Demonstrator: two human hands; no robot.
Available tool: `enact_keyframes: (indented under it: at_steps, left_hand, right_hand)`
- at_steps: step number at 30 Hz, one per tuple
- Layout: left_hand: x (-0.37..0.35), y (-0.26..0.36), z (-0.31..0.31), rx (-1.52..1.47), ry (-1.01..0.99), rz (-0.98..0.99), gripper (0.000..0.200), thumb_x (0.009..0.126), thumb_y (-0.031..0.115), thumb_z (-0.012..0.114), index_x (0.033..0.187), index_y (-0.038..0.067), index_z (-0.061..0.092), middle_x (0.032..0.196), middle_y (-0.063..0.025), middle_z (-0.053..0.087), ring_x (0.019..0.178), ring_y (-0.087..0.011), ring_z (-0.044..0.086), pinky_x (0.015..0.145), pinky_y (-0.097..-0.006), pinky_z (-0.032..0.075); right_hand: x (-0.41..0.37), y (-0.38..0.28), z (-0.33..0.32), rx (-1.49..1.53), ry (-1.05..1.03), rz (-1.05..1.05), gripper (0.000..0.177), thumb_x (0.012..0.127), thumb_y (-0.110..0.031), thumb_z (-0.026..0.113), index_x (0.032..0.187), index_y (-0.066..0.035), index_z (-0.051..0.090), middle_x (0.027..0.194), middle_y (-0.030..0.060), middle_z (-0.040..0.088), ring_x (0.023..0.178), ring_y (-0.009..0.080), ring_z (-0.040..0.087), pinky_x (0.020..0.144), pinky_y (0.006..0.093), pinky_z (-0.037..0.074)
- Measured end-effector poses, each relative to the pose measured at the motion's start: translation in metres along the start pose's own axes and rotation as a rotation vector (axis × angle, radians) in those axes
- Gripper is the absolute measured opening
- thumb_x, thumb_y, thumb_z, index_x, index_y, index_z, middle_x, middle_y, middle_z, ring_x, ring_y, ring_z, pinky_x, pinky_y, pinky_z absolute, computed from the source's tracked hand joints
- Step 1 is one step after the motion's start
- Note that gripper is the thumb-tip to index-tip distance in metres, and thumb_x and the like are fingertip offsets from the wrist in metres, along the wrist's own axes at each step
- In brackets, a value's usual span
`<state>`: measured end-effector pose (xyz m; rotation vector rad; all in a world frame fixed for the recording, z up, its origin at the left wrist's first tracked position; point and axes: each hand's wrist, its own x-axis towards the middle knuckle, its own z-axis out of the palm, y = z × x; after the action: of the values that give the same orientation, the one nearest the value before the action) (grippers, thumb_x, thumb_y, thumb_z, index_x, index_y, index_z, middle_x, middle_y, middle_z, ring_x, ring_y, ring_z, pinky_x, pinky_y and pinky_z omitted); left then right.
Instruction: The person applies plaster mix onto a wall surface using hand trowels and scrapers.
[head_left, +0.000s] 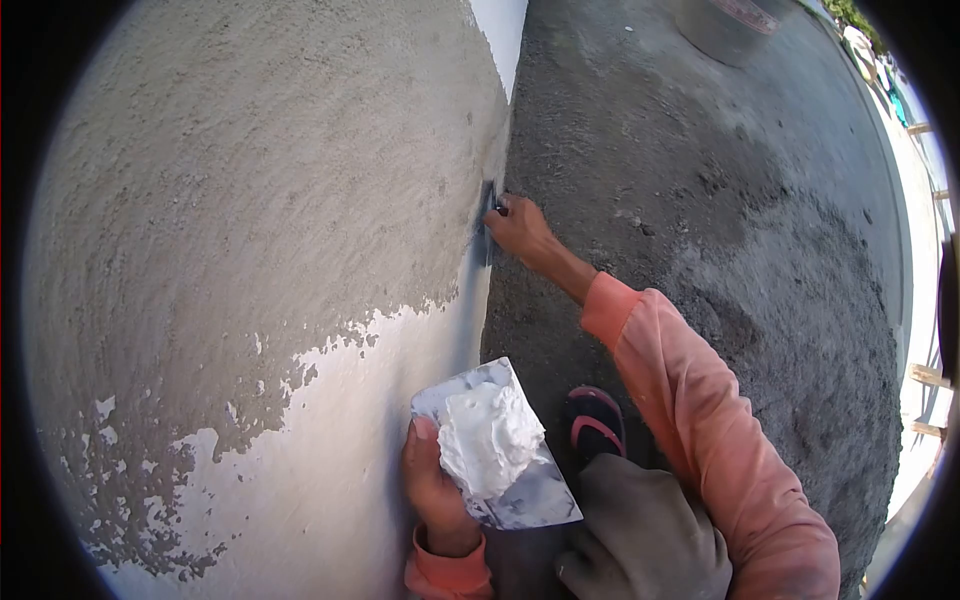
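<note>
My left hand grips a flat metal plate by its left edge, thumb on top. A thick mound of white putty sits on the plate, which is smeared with white. Farther forward, my right hand is closed on the handle of a flat-bladed trowel. Its blade lies against the wall low down, where wall meets floor; my fingers partly hide the handle. The wall is rough grey plaster above, with a smooth white coat on the nearer part.
Rough grey ground runs along the wall. A bucket stands far ahead at the upper right. My sandalled foot and knee are close to the plate. Wooden pieces show at the right edge.
</note>
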<state>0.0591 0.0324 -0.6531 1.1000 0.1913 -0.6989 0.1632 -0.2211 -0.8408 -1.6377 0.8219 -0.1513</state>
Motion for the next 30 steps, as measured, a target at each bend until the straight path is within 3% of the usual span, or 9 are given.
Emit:
enact_keyframes:
  at_steps: [1, 4, 7, 8, 11, 17, 21, 24, 30]
  left_hand:
    - [-0.001, -0.001, 0.000, 0.003, -0.002, -0.013, 0.045, 0.103, 0.034, 0.037, 0.125, -0.001, 0.053, 0.116, -0.0133, 0.063, 0.106, -0.0239, 0.061, 0.090, -0.0370, 0.049]
    - [0.001, -0.002, 0.006, 0.021, -0.012, -0.021, 0.046, 0.104, 0.034, 0.036, 0.125, -0.002, 0.053, 0.116, -0.0141, 0.063, 0.106, -0.0237, 0.062, 0.091, -0.0368, 0.049]
    - [0.003, -0.005, 0.015, 0.010, -0.026, -0.028, 0.047, 0.104, 0.035, 0.035, 0.124, -0.003, 0.054, 0.115, -0.0143, 0.063, 0.105, -0.0238, 0.062, 0.091, -0.0365, 0.049]
    - [0.004, -0.006, 0.017, 0.001, -0.031, -0.030, 0.047, 0.103, 0.035, 0.035, 0.124, -0.003, 0.054, 0.115, -0.0143, 0.063, 0.105, -0.0238, 0.062, 0.091, -0.0364, 0.049]
    - [0.008, -0.005, 0.013, 0.058, -0.030, -0.034, 0.047, 0.103, 0.035, 0.035, 0.124, -0.003, 0.054, 0.115, -0.0139, 0.063, 0.106, -0.0237, 0.062, 0.092, -0.0361, 0.049]
    - [0.008, -0.007, 0.004, 0.021, -0.008, -0.025, 0.045, 0.103, 0.035, 0.036, 0.125, -0.001, 0.054, 0.115, -0.0124, 0.063, 0.106, -0.0235, 0.062, 0.091, -0.0360, 0.049]
    - [0.007, -0.007, 0.003, 0.004, 0.014, -0.025, 0.044, 0.103, 0.034, 0.036, 0.125, 0.000, 0.054, 0.116, -0.0120, 0.063, 0.106, -0.0233, 0.062, 0.091, -0.0361, 0.048]
    - [0.007, -0.006, 0.003, 0.003, 0.006, -0.007, 0.044, 0.103, 0.034, 0.036, 0.125, 0.000, 0.054, 0.116, -0.0121, 0.063, 0.106, -0.0234, 0.061, 0.091, -0.0361, 0.048]
    - [0.002, -0.004, 0.001, 0.011, 0.028, 0.007, 0.043, 0.103, 0.034, 0.037, 0.124, 0.000, 0.054, 0.115, -0.0123, 0.063, 0.105, -0.0239, 0.062, 0.090, -0.0364, 0.049]
  right_hand:
    - [-0.007, -0.014, -0.003, -0.019, -0.023, -0.005, 0.034, 0.083, -0.023, 0.057, 0.096, 0.008, 0.063, 0.083, 0.0241, 0.066, 0.080, 0.0314, 0.067, 0.075, 0.0435, 0.049]
    - [-0.025, -0.053, -0.013, 0.003, -0.044, -0.072, 0.030, 0.084, -0.020, 0.058, 0.089, 0.010, 0.061, 0.068, 0.0116, 0.056, 0.064, 0.0164, 0.053, 0.059, 0.0375, 0.044]
    - [-0.047, -0.086, -0.029, -0.042, -0.060, -0.145, 0.030, 0.084, -0.020, 0.056, 0.087, 0.010, 0.060, 0.067, 0.0118, 0.056, 0.063, 0.0164, 0.052, 0.058, 0.0379, 0.043]
    - [-0.051, -0.093, -0.038, -0.073, -0.069, -0.109, 0.041, 0.083, -0.020, 0.056, 0.105, 0.013, 0.058, 0.082, 0.0249, 0.064, 0.078, 0.0280, 0.065, 0.074, 0.0423, 0.049]
    - [-0.059, -0.095, -0.063, 0.163, 0.037, -0.054, 0.040, 0.083, -0.019, 0.054, 0.106, 0.013, 0.058, 0.080, 0.0242, 0.065, 0.076, 0.0282, 0.066, 0.072, 0.0422, 0.049]
    - [0.003, 0.056, -0.017, 0.044, 0.140, 0.002, 0.035, 0.082, -0.016, 0.051, 0.106, 0.006, 0.061, 0.084, 0.0251, 0.067, 0.082, 0.0377, 0.068, 0.076, 0.0445, 0.050]
    - [0.006, 0.063, 0.002, 0.051, 0.178, 0.025, 0.035, 0.082, -0.015, 0.049, 0.106, 0.006, 0.061, 0.092, 0.0300, 0.066, 0.091, 0.0428, 0.066, 0.083, 0.0461, 0.049]
    - [0.001, 0.051, 0.009, -0.028, 0.198, 0.082, 0.035, 0.082, -0.015, 0.048, 0.106, 0.006, 0.061, 0.096, 0.0306, 0.065, 0.095, 0.0421, 0.065, 0.085, 0.0464, 0.048]
    - [0.008, 0.054, 0.023, 0.074, 0.105, 0.004, 0.036, 0.082, -0.014, 0.047, 0.108, 0.008, 0.060, 0.098, 0.0300, 0.065, 0.097, 0.0424, 0.065, 0.088, 0.0458, 0.048]
